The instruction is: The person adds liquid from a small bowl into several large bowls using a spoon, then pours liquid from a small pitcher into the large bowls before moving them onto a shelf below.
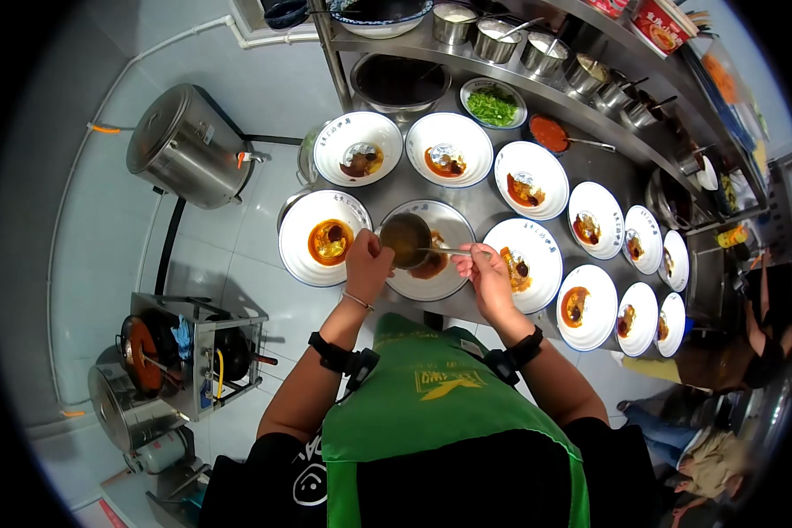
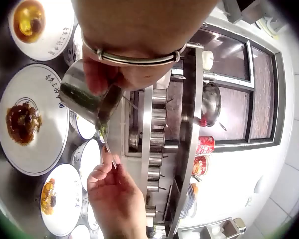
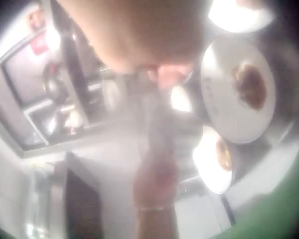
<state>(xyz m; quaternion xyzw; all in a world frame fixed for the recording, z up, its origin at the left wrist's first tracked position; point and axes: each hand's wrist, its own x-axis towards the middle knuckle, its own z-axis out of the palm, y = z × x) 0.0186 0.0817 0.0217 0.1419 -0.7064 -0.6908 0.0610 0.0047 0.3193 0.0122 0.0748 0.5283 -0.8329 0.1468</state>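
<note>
My left hand grips a small metal cup of brownish liquid at its rim, above a white bowl in the front row. From the other side, my right hand pinches the thin handle of a spoon, whose far end is in the cup. Dark sauce lies in the bowl below. In the left wrist view the cup is tilted over the bowls, with the spoon reaching to it. The right wrist view is hazy and blurs the held things.
Two rows of white bowls with sauce stand along the steel counter. Behind them are a bowl of chopped greens, a red sauce bowl and a shelf bearing metal pots. A steel drum stands at left.
</note>
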